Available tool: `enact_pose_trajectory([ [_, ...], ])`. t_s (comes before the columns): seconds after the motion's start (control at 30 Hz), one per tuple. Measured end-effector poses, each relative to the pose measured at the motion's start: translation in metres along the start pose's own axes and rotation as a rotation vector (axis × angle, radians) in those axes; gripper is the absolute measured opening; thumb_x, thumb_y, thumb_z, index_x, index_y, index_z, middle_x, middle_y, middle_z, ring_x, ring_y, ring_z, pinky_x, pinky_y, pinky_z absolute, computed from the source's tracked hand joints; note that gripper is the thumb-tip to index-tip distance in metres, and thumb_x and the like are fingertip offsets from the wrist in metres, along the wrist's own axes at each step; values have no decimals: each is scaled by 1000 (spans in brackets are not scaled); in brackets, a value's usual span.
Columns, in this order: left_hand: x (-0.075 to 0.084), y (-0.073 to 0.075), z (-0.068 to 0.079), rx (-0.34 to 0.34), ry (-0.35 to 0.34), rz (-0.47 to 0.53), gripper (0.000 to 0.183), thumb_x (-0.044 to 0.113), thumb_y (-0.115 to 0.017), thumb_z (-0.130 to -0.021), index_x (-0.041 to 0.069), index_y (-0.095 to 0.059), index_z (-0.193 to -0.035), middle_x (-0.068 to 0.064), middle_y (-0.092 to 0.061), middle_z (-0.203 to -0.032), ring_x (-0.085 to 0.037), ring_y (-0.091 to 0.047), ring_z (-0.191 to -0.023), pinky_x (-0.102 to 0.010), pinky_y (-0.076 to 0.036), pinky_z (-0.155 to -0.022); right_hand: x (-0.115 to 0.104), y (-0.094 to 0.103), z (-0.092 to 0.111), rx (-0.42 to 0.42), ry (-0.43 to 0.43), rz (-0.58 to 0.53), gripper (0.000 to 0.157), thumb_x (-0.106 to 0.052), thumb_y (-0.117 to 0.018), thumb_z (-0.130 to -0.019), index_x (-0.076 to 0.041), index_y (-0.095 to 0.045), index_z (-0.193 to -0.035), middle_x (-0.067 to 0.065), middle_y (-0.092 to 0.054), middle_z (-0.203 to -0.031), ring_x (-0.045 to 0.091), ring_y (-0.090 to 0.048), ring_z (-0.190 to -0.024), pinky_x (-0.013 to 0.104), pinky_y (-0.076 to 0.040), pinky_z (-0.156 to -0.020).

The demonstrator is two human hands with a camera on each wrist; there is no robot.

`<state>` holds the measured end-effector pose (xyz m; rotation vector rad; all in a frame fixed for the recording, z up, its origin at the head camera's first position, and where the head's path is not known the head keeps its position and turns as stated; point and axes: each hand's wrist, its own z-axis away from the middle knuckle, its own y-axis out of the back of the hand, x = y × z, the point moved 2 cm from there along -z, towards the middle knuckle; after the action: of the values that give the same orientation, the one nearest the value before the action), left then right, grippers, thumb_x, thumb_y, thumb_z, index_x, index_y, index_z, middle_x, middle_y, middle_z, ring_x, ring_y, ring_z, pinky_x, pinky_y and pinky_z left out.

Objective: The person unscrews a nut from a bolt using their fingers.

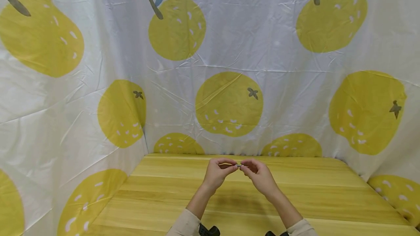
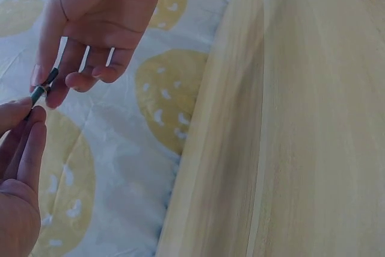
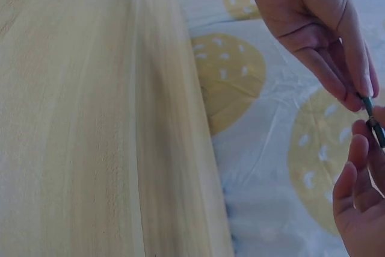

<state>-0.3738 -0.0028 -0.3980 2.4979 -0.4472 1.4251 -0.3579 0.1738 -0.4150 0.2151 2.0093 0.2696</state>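
Yellow counter (image 1: 157, 196) lies below; above it, the left hand (image 1: 216, 174) and right hand (image 1: 261, 177) pinch with fingers opposite ends of one thin rod (image 2: 39, 92), best held straight, with light pressure.

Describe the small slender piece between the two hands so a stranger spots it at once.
Find the yellow wood-grain table before the white cloth printed with yellow fruit. Over it, a bare left hand and a bare right hand nearly meet at the fingertips. Pinched between them is the small, slender, greyish metallic-looking rod, the only thing held, thinner than the fingers gripping it.
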Motion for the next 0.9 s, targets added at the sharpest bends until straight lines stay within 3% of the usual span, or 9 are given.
enact_pose_trajectory([
  [0.13,0,1,0,5,1,-2,17,0,-68,-83,-7,-68,-98,-18,-62,-105,-33,-64,-93,-37,-52,-79,0,0,0,-1,11,10,29,-29,-65,-89,-16,-60,-114,4,-62,-107,23,-60,-86,39,-50,-72],
  [0.27,-1,1,0,7,0,0,17,1,-68,-84,-6,-69,-99,-16,-63,-105,-34,-63,-93,-37,-52,-78,1,1,0,-2,4,20,26,-34,-60,-91,-17,-61,-111,5,-63,-101,24,-58,-83,42,-49,-71],
  [0.47,-1,1,1,5,3,2,17,1,-68,-84,-7,-68,-99,-17,-62,-106,-34,-63,-93,-37,-52,-79,-4,1,2,-15,0,7,25,-26,-64,-90,-13,-61,-111,6,-60,-107,25,-59,-87,42,-49,-72],
  [0.63,0,2,0,9,0,3,18,2,-68,-84,-8,-68,-99,-19,-63,-104,-35,-63,-93,-37,-51,-80,-5,-1,2,-50,-7,8,25,-31,-58,-93,-14,-61,-112,5,-62,-104,28,-57,-85,41,-49,-70],
  [0.73,1,1,0,8,-4,2,18,0,-68,-84,-8,-68,-99,-20,-63,-104,-35,-63,-93,-38,-51,-80,0,-1,0,-32,5,27,20,-25,-58,-94,-16,-60,-111,4,-62,-104,25,-57,-83,39,-49,-69],
  [0.9,1,1,0,12,1,0,17,0,-68,-84,-8,-68,-99,-19,-63,-103,-35,-63,-93,-38,-51,-80,-1,-1,1,-26,3,1,31,-21,-62,-91,-14,-55,-121,7,-58,-113,25,-59,-89,42,-49,-74],
])
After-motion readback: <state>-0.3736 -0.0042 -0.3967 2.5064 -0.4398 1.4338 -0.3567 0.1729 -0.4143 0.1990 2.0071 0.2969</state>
